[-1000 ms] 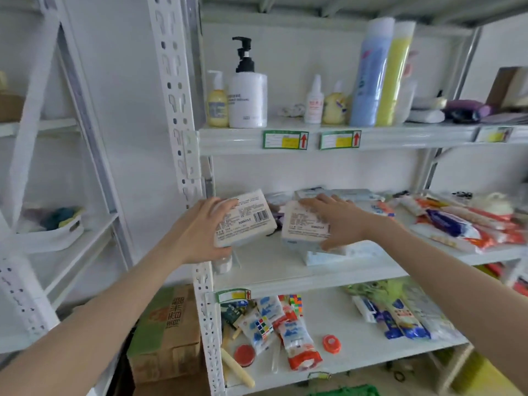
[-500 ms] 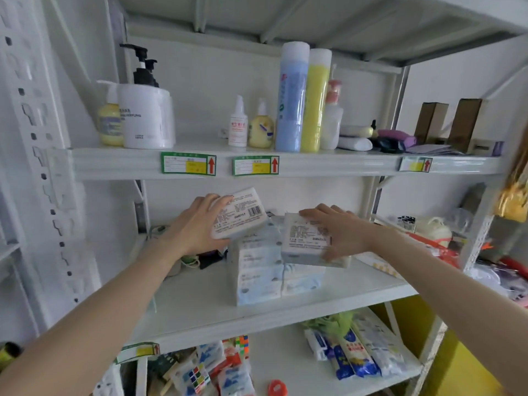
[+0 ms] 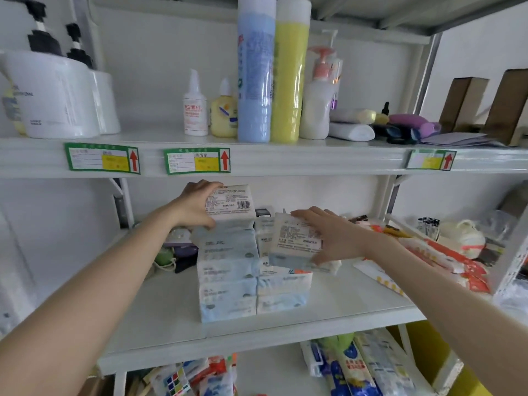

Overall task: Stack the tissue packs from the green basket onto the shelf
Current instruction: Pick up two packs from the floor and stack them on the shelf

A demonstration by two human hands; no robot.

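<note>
On the white metal middle shelf (image 3: 160, 318), the left hand (image 3: 197, 205) clamps a white barcode-printed tissue pack (image 3: 230, 201) atop the taller left stack of pale-blue tissue packs (image 3: 227, 270). Beside it, the right hand (image 3: 335, 238) grips another white printed tissue pack (image 3: 294, 238), tilted above the shorter right stack (image 3: 283, 292).

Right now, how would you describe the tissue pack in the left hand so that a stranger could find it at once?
Look at the middle shelf, below the green price labels. Two stacks of pale blue tissue packs stand side by side there. The left hand holds this tissue pack on top of the taller left stack; it is the highest pack, its printed barcode face towards you.
</note>
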